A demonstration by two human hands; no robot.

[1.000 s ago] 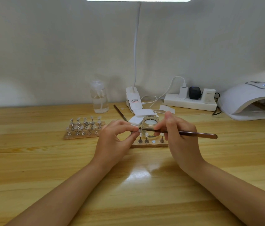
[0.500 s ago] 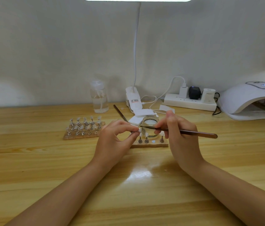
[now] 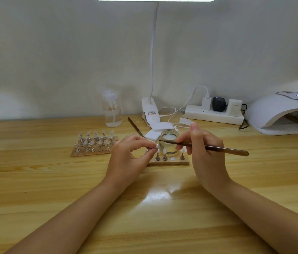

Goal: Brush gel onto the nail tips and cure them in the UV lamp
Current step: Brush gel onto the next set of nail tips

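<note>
My left hand (image 3: 128, 158) pinches a small nail tip on its stand (image 3: 154, 146) between thumb and forefinger. A thin brown brush (image 3: 217, 148) is gripped in my right hand (image 3: 205, 153), its bristle end pointing left beside the rim of a small glass jar (image 3: 169, 143), just right of the pinched tip. Below the jar lies a wooden holder strip (image 3: 170, 162) with a few nail tips on metal stands. A second wooden holder (image 3: 93, 143) with several nail tips sits to the left. The white UV lamp (image 3: 283, 112) stands at the far right, with a holder partly visible inside.
A clear pump bottle (image 3: 112, 110) stands at the back left of centre. A second brush (image 3: 135, 127) and white pads (image 3: 160, 129) lie behind the jar. A clip lamp base (image 3: 149, 111) and a power strip (image 3: 214, 112) with plugs and cables line the wall.
My right hand has lifted the brush tip from the pinched nail tip up and right to the jar's rim. My left hand has stayed almost still.
</note>
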